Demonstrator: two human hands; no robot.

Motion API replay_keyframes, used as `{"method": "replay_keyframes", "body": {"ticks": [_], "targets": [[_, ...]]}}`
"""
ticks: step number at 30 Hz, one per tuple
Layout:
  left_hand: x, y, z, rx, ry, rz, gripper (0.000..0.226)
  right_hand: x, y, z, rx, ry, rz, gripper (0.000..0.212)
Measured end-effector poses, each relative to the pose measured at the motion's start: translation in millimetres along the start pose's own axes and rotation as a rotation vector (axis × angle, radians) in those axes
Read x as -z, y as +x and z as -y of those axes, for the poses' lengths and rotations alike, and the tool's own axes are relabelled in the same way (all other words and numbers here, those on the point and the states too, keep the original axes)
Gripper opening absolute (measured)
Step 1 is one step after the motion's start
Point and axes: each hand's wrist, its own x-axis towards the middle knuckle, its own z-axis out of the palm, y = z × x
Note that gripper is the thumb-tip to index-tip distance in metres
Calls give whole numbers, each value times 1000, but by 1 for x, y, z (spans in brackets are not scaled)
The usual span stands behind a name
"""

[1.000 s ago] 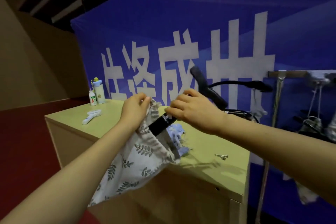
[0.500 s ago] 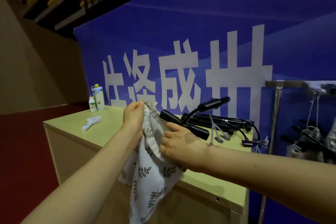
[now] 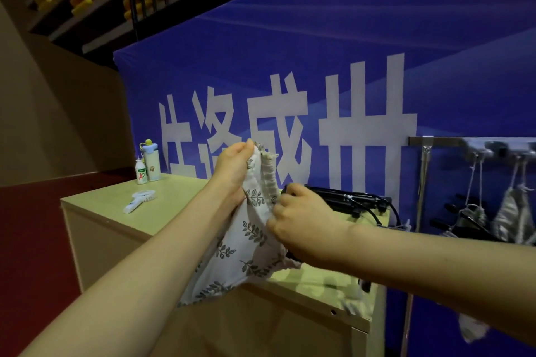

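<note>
Leaf-printed cloth bag (image 3: pixel 255 229) is pinched at its rim by left hand (image 3: pixel 232 171); right hand (image 3: pixel 301 226) grips its side.

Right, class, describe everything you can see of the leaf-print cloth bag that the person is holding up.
The cloth bag is soft off-white fabric printed with grey-green leaf sprigs, and its mouth has a gathered, ruffled rim. It hangs limp and creased, mouth upward. The left hand pinches the rim at the top, and the right hand grips the fabric lower down on the other side. Its lower end drapes past the front edge of the table.
</note>
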Motion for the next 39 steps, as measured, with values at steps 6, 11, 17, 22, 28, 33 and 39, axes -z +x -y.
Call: {"method": "replay_keyframes", "body": {"ticks": [6,11,17,22,28,33,39], "targets": [[-26,-10,-27,-15,-66,125,25,48,-8,-49,-536,467,-293,23],[-58,-23,-38,-56,-82,247,29,62,-24,-84,-719,873,-259,44],[-125,-44,-49,-77,-130,403,29,67,-73,-118,-867,1049,-489,17],[-195,-63,-61,-109,-187,540,32,74,-134,-147,-987,1026,-707,17],[-283,-92,-57,-114,-200,665,28,76,-211,-170,-1132,817,-854,20],[-347,-114,-20,-117,-91,727,27,57,-274,-185,-1252,667,-800,19],[-405,-135,31,-66,-29,796,31,25,-336,-195,-1375,609,-674,21]]}}
